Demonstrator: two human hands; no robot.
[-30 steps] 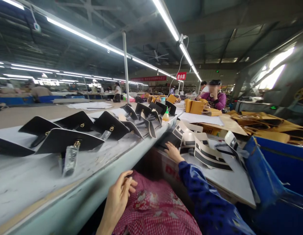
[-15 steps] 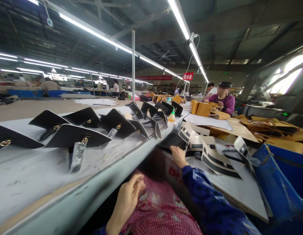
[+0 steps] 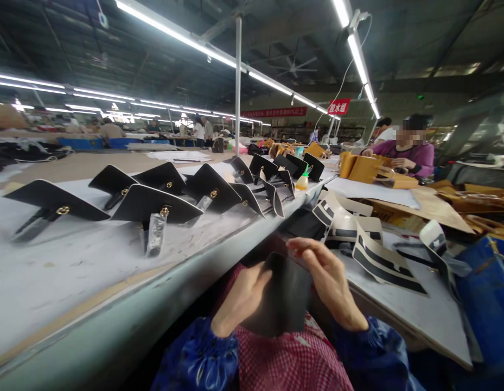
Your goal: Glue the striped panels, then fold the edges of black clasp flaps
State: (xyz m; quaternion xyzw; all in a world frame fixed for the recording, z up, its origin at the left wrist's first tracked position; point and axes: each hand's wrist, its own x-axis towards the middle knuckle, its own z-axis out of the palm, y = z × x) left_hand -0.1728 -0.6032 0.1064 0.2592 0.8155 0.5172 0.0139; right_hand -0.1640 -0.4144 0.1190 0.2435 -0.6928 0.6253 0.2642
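A black leather panel (image 3: 282,293), slightly blurred, is held upright over my lap, above a red checked apron. My left hand (image 3: 246,296) grips its left edge, thumb on the face towards me. At the upper right edge, the fingers of my right hand (image 3: 325,271) are bent and closed on the panel; their tips are partly blurred. On the white-covered table to the left stand several black leather flaps (image 3: 158,205) with gold-coloured clasps, some with straps in clear plastic wrap (image 3: 156,233). To the right lie cream-backed panels (image 3: 388,263) with black strips.
A small glue bottle (image 3: 302,179) with a green tip stands at the table's far edge. A blue bin (image 3: 485,293) is at the right. Beyond, a person in purple (image 3: 422,155) handles tan leather pieces (image 3: 359,167). A metal post (image 3: 237,87) rises behind the flaps.
My right hand has come back from the right-hand pile with a black leather panel. My left hand, empty before, has risen and taken hold of it. The view has shifted slightly.
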